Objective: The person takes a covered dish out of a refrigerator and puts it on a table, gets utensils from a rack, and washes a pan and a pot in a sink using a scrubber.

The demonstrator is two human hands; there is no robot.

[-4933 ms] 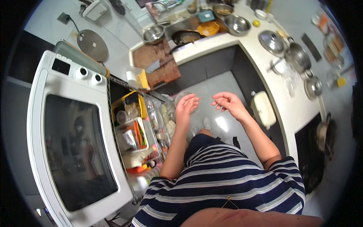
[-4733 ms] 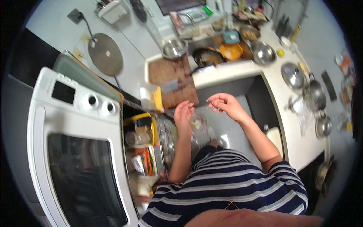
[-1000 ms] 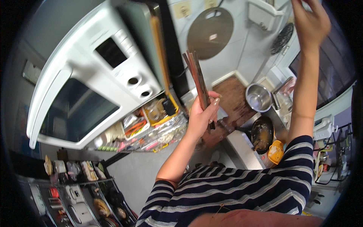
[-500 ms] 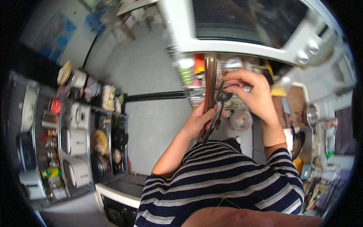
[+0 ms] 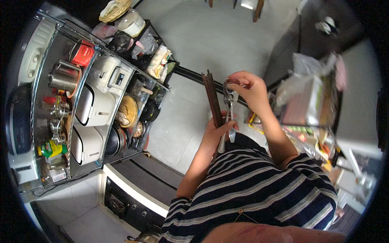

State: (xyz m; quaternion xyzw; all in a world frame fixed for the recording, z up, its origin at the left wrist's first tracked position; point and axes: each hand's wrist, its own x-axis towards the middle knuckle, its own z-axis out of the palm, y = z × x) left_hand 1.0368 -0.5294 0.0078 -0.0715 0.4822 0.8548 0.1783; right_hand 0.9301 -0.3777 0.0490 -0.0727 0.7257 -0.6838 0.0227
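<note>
A bundle of dark brown chopsticks (image 5: 212, 97) stands nearly upright in my left hand (image 5: 214, 131), which is closed round its lower part. The same hand also grips the handles of several metal spoons (image 5: 230, 98), held beside the chopsticks with their bowls upward. My right hand (image 5: 254, 91) is closed at the top of the spoons, thumb and fingers pinched by the bowls. Exactly what its fingertips grip is partly hidden. Both hands are in front of my striped shirt, above the floor.
At the left, a metal rack (image 5: 67, 170) carries white appliances (image 5: 95, 105), a steel pot (image 5: 65, 75), a red can (image 5: 82, 52) and a woven basket (image 5: 127, 111). A stove front (image 5: 133, 206) is at lower left. Plastic bags (image 5: 302, 77) top a cluttered shelf at right.
My body has turned away from the white oven and counter, bringing the rack closer. The chopsticks and spoons stay in my left hand; my right hand remains at the spoons' upper ends.
</note>
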